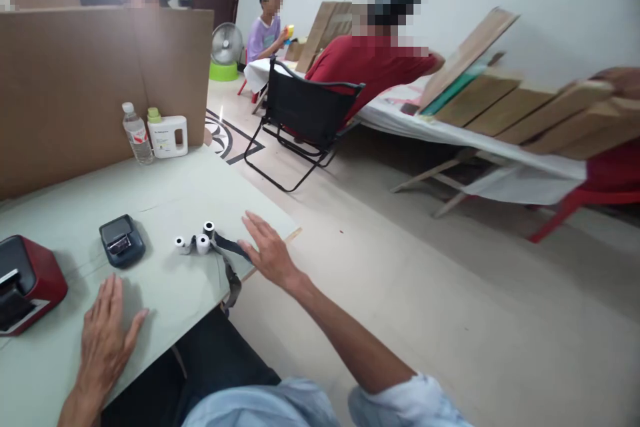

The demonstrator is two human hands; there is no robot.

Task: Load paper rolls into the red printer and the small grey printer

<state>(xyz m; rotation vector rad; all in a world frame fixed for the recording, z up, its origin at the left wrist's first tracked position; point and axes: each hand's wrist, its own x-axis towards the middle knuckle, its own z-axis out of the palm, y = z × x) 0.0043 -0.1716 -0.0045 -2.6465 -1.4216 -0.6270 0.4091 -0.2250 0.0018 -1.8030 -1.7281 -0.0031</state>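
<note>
My left hand (103, 337) lies flat on the pale tabletop (175, 293), fingers together and thumb stretched out, with nothing in it. Just beyond its fingertips sits a small dark blue device (121, 240), which looks like a portable printer. A larger red and black machine (37, 287) stands left of it, cut off by the picture edge. At the table's right edge my right hand (270, 250) is open and holds nothing. Beside it are several small white rolls (203, 244) with dark cores. A dark strip (233, 280) runs from them over the edge; whether my right hand touches it, I cannot tell.
A water bottle (137, 135) and a white jug (167, 135) stand before a tall cardboard panel (90, 80). Right of the table are tiled floor, a black folding chair (313, 103) with a person in red, and a long table (480, 140) bearing cardboard boxes.
</note>
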